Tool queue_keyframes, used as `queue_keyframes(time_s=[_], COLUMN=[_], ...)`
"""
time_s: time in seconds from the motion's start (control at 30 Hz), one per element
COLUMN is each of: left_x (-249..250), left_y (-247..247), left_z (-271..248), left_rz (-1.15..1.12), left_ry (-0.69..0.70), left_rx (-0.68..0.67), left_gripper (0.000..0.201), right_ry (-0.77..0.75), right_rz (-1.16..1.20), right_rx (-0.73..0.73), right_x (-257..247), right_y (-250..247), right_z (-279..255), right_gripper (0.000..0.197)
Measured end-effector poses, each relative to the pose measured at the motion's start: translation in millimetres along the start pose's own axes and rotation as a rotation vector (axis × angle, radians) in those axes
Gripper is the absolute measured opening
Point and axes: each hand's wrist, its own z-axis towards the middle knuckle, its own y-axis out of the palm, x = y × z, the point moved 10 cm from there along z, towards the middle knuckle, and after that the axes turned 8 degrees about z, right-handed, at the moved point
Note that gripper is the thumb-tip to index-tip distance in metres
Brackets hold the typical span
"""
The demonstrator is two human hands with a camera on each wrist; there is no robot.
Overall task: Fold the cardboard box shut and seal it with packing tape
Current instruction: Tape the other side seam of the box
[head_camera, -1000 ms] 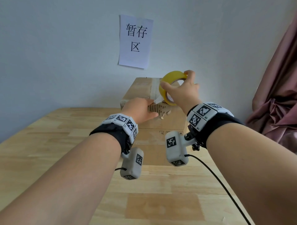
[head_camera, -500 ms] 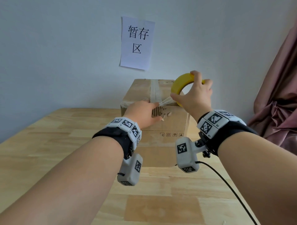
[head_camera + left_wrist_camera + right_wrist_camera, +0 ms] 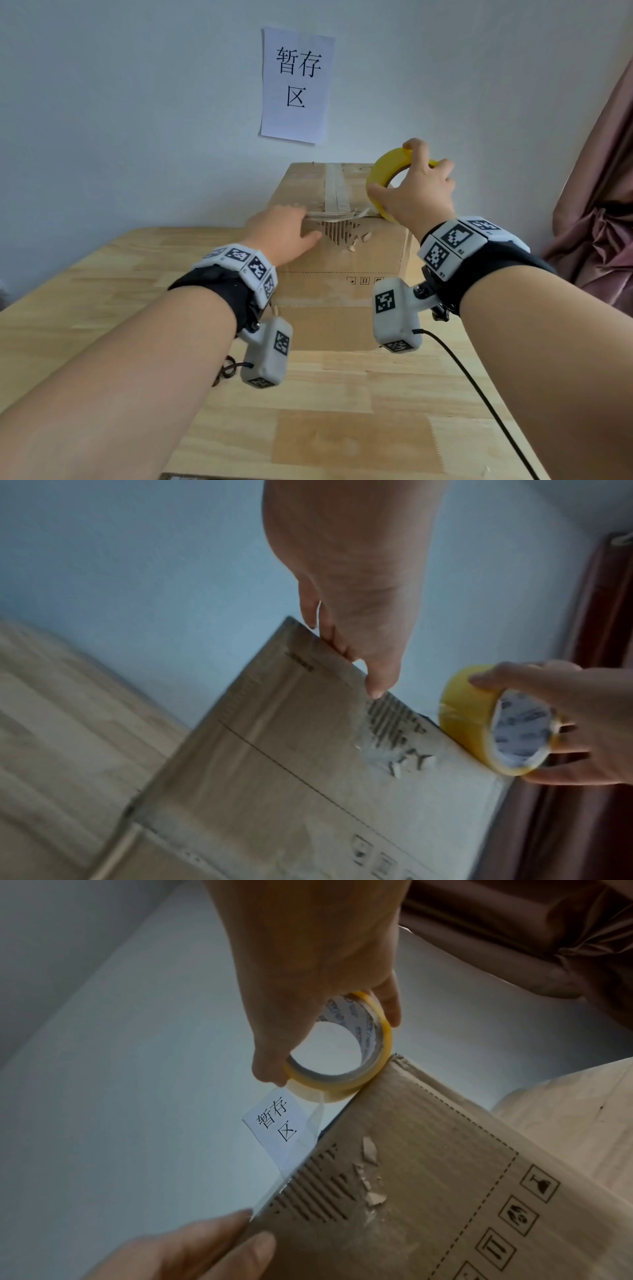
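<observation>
A closed cardboard box (image 3: 342,267) stands on the wooden table against the wall, with a clear tape strip along its top seam. My right hand (image 3: 418,192) grips a yellow tape roll (image 3: 383,171) above the right part of the box's near top edge; the roll (image 3: 385,1039) touches that edge. A length of clear tape (image 3: 339,215) runs along the edge from the roll to my left hand (image 3: 291,226). The left hand (image 3: 359,642) lies flat over the edge, fingers on top and thumb on the front face, pressing the tape end down.
A torn patch (image 3: 339,233) bares the corrugation on the box's front face. A paper sign (image 3: 296,85) hangs on the wall behind. A pink curtain (image 3: 603,205) hangs at the right. The table (image 3: 325,411) stretches toward me, with a black cable (image 3: 479,394) across it.
My right hand has carried the roll to the right, away from the left hand, drawing out more tape along the near top edge. The left hand has slid slightly left.
</observation>
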Motion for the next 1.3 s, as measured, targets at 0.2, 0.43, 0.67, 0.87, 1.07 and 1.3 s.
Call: queue_keyframes(time_s=[0.2,0.43,0.67,0.87,1.07,1.3], left_x=[-23.3,55.7,50.3,54.6,55.4,60.6], left_y=[10.6,3.3,0.1,7.1,11.7,4.2], left_z=[-3.0,13.0,23.1,20.5,18.4,16.5], left_rz=[0.11,-0.019,-0.113,-0.112,-0.149,-0.111], left_ry=[-0.08,0.197,0.064,0.106,0.141,0.138], left_rx=[-0.083,-0.072,0.019,0.03,0.049,0.087], left_gripper=[0.068,0.054,0.056,0.064,0.068,0.059], right_ry=[-0.009,-0.021,0.007,0.143,0.015,-0.017], right_rz=[-0.016,0.002,0.079,0.239,0.173,0.047], right_rx=[0.029,0.017,-0.051,-0.023,-0.008,0.068], right_x=[-0.8,3.6,10.2,23.5,-6.3,12.7], right_y=[-0.1,0.2,-1.5,-1.1,-5.0,-31.3], right_z=[-2.9,-1.4,6.9,7.6,11.0,10.8], right_gripper=[0.07,0.074,0.071,0.093,0.088,0.086])
